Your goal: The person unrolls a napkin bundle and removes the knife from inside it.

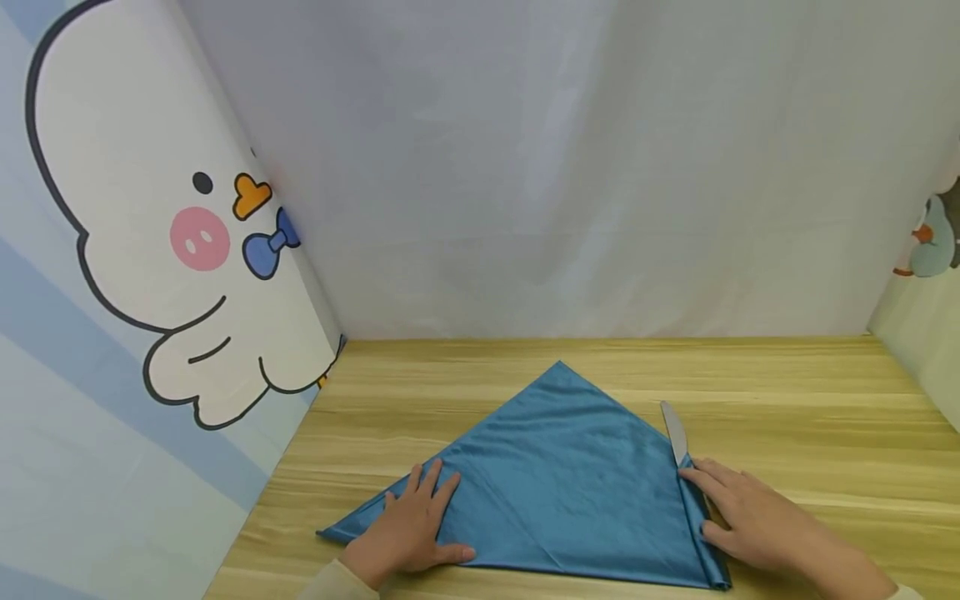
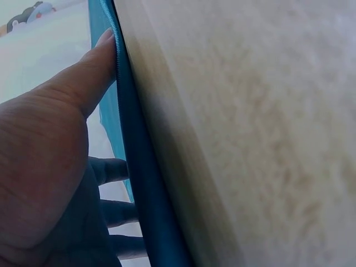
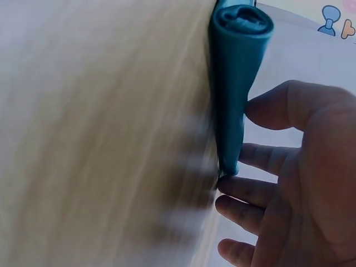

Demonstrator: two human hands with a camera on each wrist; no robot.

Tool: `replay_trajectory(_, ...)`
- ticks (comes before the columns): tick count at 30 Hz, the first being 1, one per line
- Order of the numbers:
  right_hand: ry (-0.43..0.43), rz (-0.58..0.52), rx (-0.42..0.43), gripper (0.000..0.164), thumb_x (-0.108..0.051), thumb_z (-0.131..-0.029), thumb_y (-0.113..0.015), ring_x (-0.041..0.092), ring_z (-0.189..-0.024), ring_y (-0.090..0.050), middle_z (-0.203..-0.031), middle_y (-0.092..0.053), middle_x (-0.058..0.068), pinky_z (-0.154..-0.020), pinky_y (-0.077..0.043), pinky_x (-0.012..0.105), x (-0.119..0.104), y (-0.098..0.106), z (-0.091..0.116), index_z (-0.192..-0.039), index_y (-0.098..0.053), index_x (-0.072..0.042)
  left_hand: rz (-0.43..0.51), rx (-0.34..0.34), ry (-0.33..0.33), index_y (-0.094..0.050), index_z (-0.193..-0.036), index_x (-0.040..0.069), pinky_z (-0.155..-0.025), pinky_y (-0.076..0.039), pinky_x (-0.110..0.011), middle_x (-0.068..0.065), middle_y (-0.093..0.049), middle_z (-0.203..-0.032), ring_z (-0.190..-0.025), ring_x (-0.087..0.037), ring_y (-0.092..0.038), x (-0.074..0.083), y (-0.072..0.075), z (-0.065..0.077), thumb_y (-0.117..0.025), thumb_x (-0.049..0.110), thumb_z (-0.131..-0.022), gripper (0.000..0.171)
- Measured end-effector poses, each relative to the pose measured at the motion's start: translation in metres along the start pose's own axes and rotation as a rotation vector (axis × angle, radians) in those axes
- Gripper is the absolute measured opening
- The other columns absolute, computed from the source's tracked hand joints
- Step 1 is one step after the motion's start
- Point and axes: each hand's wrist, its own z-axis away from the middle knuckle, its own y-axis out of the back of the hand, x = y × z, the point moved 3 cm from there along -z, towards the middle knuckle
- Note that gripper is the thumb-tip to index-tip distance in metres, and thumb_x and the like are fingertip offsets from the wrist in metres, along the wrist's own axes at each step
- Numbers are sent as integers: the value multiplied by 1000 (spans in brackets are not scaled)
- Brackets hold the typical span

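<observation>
A blue satin napkin point(image 1: 570, 475), folded into a pointed shape, lies on the table in the head view. Its right edge is wound into a narrow roll point(image 3: 231, 83), whose coiled end shows in the right wrist view. From the roll's far end sticks the blade of a table knife point(image 1: 675, 433); the handle is hidden in the cloth. My left hand point(image 1: 412, 521) rests with spread fingers on the napkin's left part. With fingertips and thumb, my right hand point(image 1: 757, 517) touches the outer side of the roll, fingers loosely extended.
The wood-grained table point(image 1: 810, 400) runs back to a pale curtain point(image 1: 600, 167). On the left hangs a cloth printed with a white cartoon bird point(image 1: 135, 167). Another printed cloth point(image 1: 930, 333) borders the right side.
</observation>
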Motion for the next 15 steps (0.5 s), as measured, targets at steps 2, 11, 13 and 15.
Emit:
replay_trajectory(2, 2, 3, 8, 59, -32, -88, -67, 39, -125, -46, -141, -45, 19, -95, -40, 57, 0, 0, 1, -139, -50, -8, -2, -1, 2, -26, -154, 17, -89, -28, -77, -19, -15, -158, -141, -48, -13, 0, -1, 0, -50, 83, -73, 108)
replay_trajectory(11, 74, 65, 107, 61, -44, -88, -68, 37, -121, -51, -137, -50, 18, -93, -43, 56, -8, 7, 8, -135, -55, -7, 10, -1, 0, -26, -154, 17, -90, -27, -77, -19, -14, -158, -141, -48, -12, 0, -3, 0, -50, 83, -74, 106)
replay_trajectory(13, 97, 80, 125, 62, -47, -88, -67, 38, -119, -52, -135, -51, 20, -92, -44, 55, -12, 7, 7, -133, -56, -6, 6, -3, 1, -26, -154, 17, -90, -27, -77, -19, -14, -158, -141, -48, -12, 0, -2, 0, -50, 83, -74, 107)
replay_trajectory(15, 107, 91, 124, 63, -50, -88, -65, 39, -118, -53, -134, -52, 22, -92, -44, 55, -16, 6, 6, -132, -57, -6, 3, -3, 1, -26, -154, 17, -90, -27, -77, -19, -14, -158, -141, -48, -12, 0, -1, 0, -50, 83, -73, 107)
